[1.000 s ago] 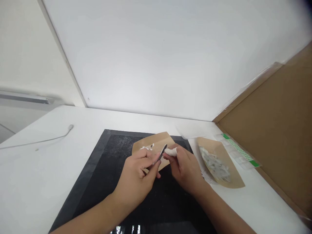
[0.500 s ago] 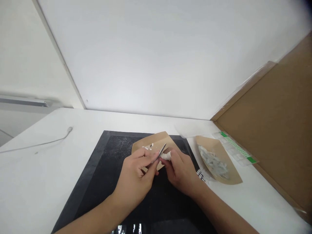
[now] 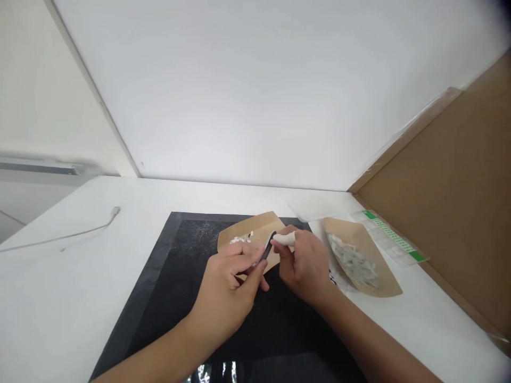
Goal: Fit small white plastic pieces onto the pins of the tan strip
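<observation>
A narrow dark strip with a rounded upper end and a pale edge is pinched between the thumb and fingers of my left hand. My right hand is closed at the upper end of this strip, its thumb tip against it. A white finger cover appears to sit on my right index finger, its tip at the strip too. Anything tiny between those fingertips is hidden. Behind both hands lies a tan paper tray with several small white pieces in it, partly covered by my left fingers.
A black mat lies under my hands on the white table. To the right, a second tan paper tray holds a heap of translucent whitish scraps. Beyond it is a clear plastic strip with green marks. A cable lies left.
My right hand has shifted a little right and up, and more of the white finger cover shows. The strip has turned so its dark side faces me more. The view has shifted slightly.
</observation>
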Demonstrator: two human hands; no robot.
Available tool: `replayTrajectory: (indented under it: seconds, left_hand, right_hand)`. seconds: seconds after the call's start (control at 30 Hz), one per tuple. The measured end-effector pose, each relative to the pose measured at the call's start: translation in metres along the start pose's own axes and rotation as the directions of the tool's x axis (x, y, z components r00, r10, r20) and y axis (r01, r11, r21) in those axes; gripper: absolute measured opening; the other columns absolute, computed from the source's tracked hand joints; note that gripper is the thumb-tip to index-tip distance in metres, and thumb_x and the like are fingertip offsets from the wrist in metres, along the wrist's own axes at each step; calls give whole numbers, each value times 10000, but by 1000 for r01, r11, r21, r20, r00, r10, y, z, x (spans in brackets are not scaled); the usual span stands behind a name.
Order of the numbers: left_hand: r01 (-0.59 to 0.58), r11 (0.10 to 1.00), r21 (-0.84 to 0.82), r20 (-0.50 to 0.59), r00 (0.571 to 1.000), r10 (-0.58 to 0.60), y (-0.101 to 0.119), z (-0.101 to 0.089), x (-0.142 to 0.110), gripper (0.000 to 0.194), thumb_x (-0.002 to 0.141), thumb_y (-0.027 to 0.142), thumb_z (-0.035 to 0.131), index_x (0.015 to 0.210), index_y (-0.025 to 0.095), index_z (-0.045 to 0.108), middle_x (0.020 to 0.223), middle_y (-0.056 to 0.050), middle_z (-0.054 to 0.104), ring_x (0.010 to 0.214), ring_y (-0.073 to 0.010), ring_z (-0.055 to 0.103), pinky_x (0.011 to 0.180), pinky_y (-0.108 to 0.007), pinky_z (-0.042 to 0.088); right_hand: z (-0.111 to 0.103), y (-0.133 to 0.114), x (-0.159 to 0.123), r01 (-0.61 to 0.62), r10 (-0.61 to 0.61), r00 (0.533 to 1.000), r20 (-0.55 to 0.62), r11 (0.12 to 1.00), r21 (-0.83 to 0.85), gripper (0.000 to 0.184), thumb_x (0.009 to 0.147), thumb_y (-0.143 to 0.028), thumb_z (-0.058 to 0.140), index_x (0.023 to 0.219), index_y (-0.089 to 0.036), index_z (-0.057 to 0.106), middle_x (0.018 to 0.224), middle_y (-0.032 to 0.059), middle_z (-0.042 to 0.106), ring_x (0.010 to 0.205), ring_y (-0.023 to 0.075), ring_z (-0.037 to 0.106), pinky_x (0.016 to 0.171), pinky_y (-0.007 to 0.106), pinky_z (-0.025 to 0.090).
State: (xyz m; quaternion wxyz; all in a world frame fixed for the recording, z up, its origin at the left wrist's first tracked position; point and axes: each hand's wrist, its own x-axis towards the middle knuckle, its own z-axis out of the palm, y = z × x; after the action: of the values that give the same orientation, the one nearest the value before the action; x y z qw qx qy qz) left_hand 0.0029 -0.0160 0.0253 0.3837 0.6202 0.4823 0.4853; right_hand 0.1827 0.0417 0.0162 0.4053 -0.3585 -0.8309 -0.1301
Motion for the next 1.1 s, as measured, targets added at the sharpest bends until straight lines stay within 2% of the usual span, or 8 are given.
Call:
replayTrajectory:
  seconds: [0.17,0.3,0.4,0.57,0.67,0.77,1.0,1.1]
  left_hand:
    - [23,1000,0,25,999,-23,-1,1,0,351,990,289,622,685,164,742,750,-9,672,437,-47,542,397,-151,450]
    - [-46,998,44,-10,999,46,0,0,1,376,1001,282,608,666,163,729,774,-19,676,484,-55,559,419,-151,447]
    - [-66,997,44,-27,997,67,2,-1,1,336,1004,269,603,721,175,759,757,-19,670,520,-71,580,435,-157,450]
    - [-54,997,57,-18,998,55,3,-1,1,362,995,271,616,668,176,737,729,-14,652,535,-81,586,435,-164,443]
    - [-55,998,40,-28,998,56,4,-2,2,346,994,271,620,680,180,735,725,-10,656,534,-81,587,445,-168,451]
    - [-53,997,47,-25,998,54,4,-2,1,394,997,286,617,631,171,706,733,-9,653,498,-66,563,448,-174,459]
    - [-28,999,21,11,1000,27,4,-2,-1,417,1009,319,606,629,171,694,714,1,632,461,-55,559,447,-173,465]
    - [-26,1000,12,18,999,26,7,-3,-1,399,1008,315,604,650,173,708,720,2,637,439,-52,550,441,-177,466]
  right_hand:
    - [-4,0,0,46,-49,994,103,999,24,203,1036,-232,527,840,-233,476,777,47,688,627,191,529,636,327,368]
    - [-5,-1,0,25,-25,999,46,1000,2,174,1023,-217,548,859,-224,490,811,58,701,647,193,536,646,333,356]
    - [-3,-2,2,62,-65,995,77,997,38,207,1026,-204,521,827,-234,473,725,32,656,604,187,508,625,331,337]
    - [-2,-2,4,11,-14,998,64,999,41,211,1022,-204,532,825,-236,461,750,36,668,624,189,534,657,339,348]
    - [-2,-3,3,46,-57,992,112,994,95,224,1021,-193,527,822,-240,439,754,32,672,613,183,530,658,338,348]
    - [-3,-3,3,35,-39,998,48,997,70,234,1015,-187,553,826,-243,427,771,33,690,602,176,528,659,338,338]
    - [-10,-3,7,26,-28,999,23,998,54,204,1018,-193,556,847,-233,453,768,21,700,598,163,550,679,338,338]
    - [-13,-3,8,35,-45,995,93,994,106,217,1025,-187,531,831,-233,446,747,8,685,603,156,558,675,333,331]
